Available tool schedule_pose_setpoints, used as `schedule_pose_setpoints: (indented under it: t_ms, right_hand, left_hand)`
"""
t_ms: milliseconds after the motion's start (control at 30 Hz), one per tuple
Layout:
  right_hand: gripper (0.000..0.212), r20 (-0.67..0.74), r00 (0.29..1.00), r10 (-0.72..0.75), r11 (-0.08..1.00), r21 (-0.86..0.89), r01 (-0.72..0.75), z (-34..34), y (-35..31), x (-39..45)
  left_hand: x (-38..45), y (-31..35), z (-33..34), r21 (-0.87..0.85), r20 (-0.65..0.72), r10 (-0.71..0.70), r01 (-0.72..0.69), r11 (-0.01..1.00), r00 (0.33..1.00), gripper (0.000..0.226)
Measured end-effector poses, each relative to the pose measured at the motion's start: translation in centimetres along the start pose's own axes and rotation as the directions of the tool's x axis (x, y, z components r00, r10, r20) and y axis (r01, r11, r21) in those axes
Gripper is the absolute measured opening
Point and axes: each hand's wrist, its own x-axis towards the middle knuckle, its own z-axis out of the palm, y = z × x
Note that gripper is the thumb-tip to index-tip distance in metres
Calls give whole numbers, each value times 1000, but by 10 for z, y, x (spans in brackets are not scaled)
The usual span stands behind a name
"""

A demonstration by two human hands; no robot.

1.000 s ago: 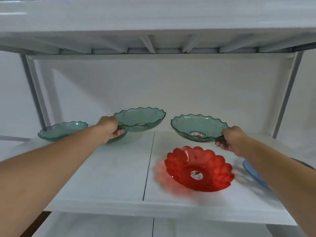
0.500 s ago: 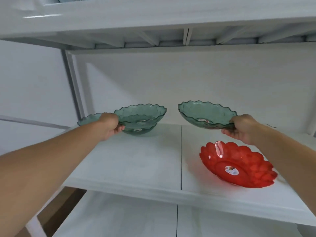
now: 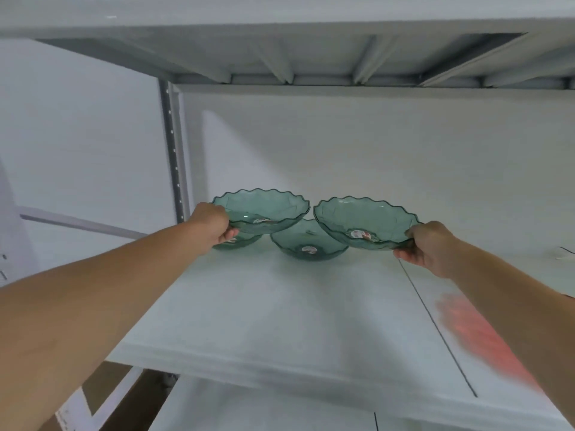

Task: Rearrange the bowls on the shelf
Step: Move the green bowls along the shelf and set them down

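Observation:
Several clear green scalloped bowls are at the back left of the white shelf (image 3: 280, 321). My left hand (image 3: 213, 227) grips the near rim of one green bowl (image 3: 264, 206) and holds it above the shelf. Under it a second green bowl (image 3: 241, 241) rests on the shelf, mostly hidden. My right hand (image 3: 426, 245) grips the right rim of another green bowl (image 3: 361, 217), also lifted. Between and below the two held bowls a further green bowl (image 3: 308, 244) sits on the shelf.
A red glow (image 3: 479, 331) lies on the shelf beside my right forearm; the red bowl itself is hidden. A perforated metal upright (image 3: 172, 144) stands at the shelf's left back corner. The upper shelf's underside (image 3: 311, 57) hangs overhead. A lower shelf (image 3: 264, 412) shows below.
The view has swung left and the red bowl has left sight. My right hand has carried its green bowl left, close to the bowl in my left hand.

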Motion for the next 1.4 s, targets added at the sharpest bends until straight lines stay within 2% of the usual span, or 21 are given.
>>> schedule_pose_setpoints:
  t_ms: [267, 400, 533, 600, 700, 800, 933, 967, 1000, 1067, 1133, 1200, 1267, 1333, 1400]
  right_hand:
    - [20, -133, 988, 73, 995, -56, -81, 99, -8, 8]
    - [19, -139, 985, 106, 991, -70, -117, 123, -5, 21]
    - [18, -166, 976, 138, 972, -168, -166, 137, 1, 39]
    - [18, -193, 968, 162, 961, -193, -199, 142, 5, 50]
    - [16, -226, 962, 155, 930, -294, -219, 148, 12, 64]
    - [12, -256, 966, 24, 861, -486, -150, 150, 21, 71]
    - [12, -216, 976, 8, 778, -611, -142, 150, 36, 69]
    - [18, -201, 980, 7, 767, -627, -135, 151, 41, 71]
    - [26, -195, 981, 11, 767, -628, -133, 151, 45, 73]
    - [39, -200, 980, 15, 765, -629, -140, 153, 48, 75]
    - [53, -196, 980, -29, 741, -662, -110, 153, 42, 71]
    - [61, -171, 981, -94, 715, -697, -53, 153, 32, 65]
    - [67, -120, 979, -167, 688, -725, 29, 154, 23, 56]
    - [70, -49, 971, -236, 631, -768, 114, 156, 16, 44]
    - [69, 16, 961, -276, 557, -812, 174, 162, 12, 30]
  left_hand:
    - [96, -6, -45, 53, -7, 30, -29, 998, 1000, 36]
    - [126, -9, -56, 97, -11, 3, -2, 995, 1000, 34]
    - [140, -18, -63, 182, -79, -40, 54, 982, 996, 18]
    - [155, -27, -63, 240, -73, -27, 44, 970, 997, 26]
    - [174, -41, -62, 425, -65, 37, -6, 905, 997, 35]
    - [178, -50, -62, 633, -102, 107, -18, 774, 989, 30]
    - [188, -66, -61, 688, -25, 104, -59, 723, 994, 28]
    - [190, -71, -61, 691, -5, 106, -73, 720, 994, 30]
    - [192, -75, -61, 691, -7, 111, -76, 719, 994, 36]
    - [194, -81, -61, 736, -24, 153, -86, 671, 988, 63]
    - [191, -80, -61, 803, -34, 235, -113, 585, 971, 79]
    - [185, -69, -59, 813, 17, 370, -229, 536, 929, 74]
    - [178, -54, -53, 791, 108, 506, -382, 477, 856, 70]
    - [171, -45, -43, 757, 185, 571, -487, 437, 800, 68]
    - [161, -44, -27, 722, 241, 584, -546, 426, 775, 66]
